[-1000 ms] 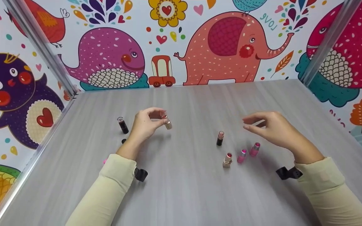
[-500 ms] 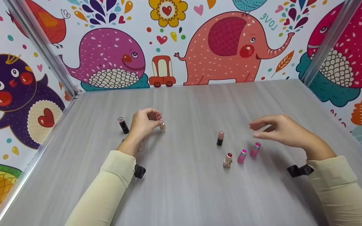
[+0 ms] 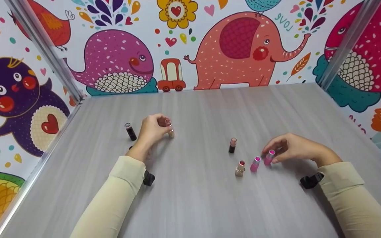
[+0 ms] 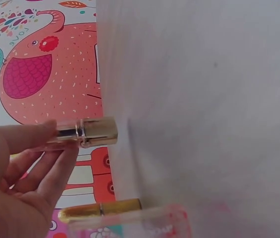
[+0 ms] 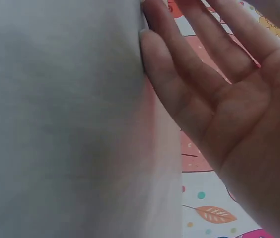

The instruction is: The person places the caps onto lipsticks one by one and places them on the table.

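Note:
My left hand (image 3: 153,128) pinches a gold lipstick (image 4: 99,132) with a clear cap, gripping it by the cap. It stands nearly upright, its gold base close to the tabletop; contact is unclear. On the right, thumb and fingers of my right hand (image 3: 295,149) close around an uncapped pink lipstick (image 3: 269,158) standing on the table. From the right wrist view that lipstick is hidden behind the fingertips. Left of it stand a second pink lipstick (image 3: 255,164), a gold one with a red tip (image 3: 239,170) and a black one with a nude tip (image 3: 232,147), all uncapped.
A black lipstick with a clear cap (image 3: 130,133) stands left of my left hand. Another gold tube (image 4: 105,208) and a clear, pink-edged item (image 4: 130,223) show low in the left wrist view. Printed walls (image 3: 230,49) border the grey table (image 3: 190,198).
My left hand has brought the gold lipstick left and down toward the table. My right hand first drew slightly right, then came down around the rightmost pink lipstick.

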The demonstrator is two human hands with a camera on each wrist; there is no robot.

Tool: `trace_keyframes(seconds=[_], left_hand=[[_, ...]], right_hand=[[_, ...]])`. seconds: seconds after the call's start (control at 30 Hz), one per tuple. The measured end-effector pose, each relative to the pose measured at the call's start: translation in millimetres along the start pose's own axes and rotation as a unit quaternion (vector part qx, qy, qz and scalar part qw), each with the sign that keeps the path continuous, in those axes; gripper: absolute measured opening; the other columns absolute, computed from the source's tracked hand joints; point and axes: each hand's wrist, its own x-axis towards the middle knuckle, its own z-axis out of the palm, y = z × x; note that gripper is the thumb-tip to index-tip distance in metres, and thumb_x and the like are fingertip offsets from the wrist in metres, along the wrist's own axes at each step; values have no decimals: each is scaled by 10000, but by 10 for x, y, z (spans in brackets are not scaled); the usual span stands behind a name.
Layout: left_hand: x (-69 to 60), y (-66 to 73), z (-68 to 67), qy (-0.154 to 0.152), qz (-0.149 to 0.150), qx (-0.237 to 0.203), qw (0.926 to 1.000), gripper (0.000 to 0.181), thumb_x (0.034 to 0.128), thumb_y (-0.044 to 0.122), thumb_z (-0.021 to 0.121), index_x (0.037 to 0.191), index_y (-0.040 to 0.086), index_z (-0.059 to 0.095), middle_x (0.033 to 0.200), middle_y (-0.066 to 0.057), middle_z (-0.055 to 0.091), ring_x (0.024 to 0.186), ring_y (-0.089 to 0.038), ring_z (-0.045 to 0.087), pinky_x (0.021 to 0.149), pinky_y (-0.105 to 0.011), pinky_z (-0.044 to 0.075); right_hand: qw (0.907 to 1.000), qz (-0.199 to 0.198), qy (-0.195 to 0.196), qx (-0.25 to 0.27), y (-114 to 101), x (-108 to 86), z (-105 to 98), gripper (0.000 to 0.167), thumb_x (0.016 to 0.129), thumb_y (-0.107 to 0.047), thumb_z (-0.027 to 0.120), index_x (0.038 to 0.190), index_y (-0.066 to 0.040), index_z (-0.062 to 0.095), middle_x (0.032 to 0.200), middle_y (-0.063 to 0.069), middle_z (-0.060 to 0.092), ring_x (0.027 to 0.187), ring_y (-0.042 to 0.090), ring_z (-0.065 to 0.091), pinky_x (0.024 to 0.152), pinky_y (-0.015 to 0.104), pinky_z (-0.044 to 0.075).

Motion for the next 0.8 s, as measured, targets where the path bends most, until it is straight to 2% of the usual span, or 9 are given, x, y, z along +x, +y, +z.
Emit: trace_keyframes(seconds=[0.17, 0.3, 0.5, 0.6, 0.8], left_hand=[[29, -5, 3, 77, -119, 29, 9999, 254, 930, 15, 805, 1177, 22, 749, 1125, -140, 737, 1079, -284, 665, 1008, -424, 546], [48, -16, 12, 42, -133, 75, 9999, 275, 947, 18, 790, 1216, 1, 734, 1147, -154, 731, 1096, -291, 661, 1018, -436, 551], [70, -31, 42, -48, -173, 147, 9997, 275, 948, 8, 781, 1218, -10, 732, 1150, -154, 729, 1092, -286, 662, 1009, -427, 557], [88, -31, 58, -41, -152, 202, 9997, 277, 945, -5, 775, 1219, -14, 735, 1142, -152, 733, 1077, -279, 663, 998, -421, 559], [109, -25, 74, -45, -104, 236, 9997, 289, 945, -25, 764, 1233, -25, 730, 1142, -159, 732, 1075, -278, 659, 998, -421, 557]], right_hand=[[9998, 107, 127, 111, 37, 4, 19, 294, 902, -149, 874, 1184, -121, 797, 1139, 58, 783, 999, 133, 680, 861, 224, 583], [9998, 58, 60, 178, 50, 12, 30, 284, 900, -134, 873, 1173, -107, 800, 1092, 62, 789, 948, 125, 670, 794, 224, 581], [9996, -73, -40, 254, 48, 37, 41, 262, 908, -117, 862, 1161, -89, 801, 1097, 77, 794, 946, 121, 691, 815, 224, 598], [9996, -46, -39, 280, 49, 40, 49, 250, 910, -118, 860, 1152, -90, 803, 1100, 78, 795, 970, 129, 708, 862, 225, 598], [9992, 82, 10, 384, 44, 46, 71, 240, 903, -119, 868, 1133, -82, 810, 1083, 97, 799, 983, 131, 718, 864, 224, 592]])
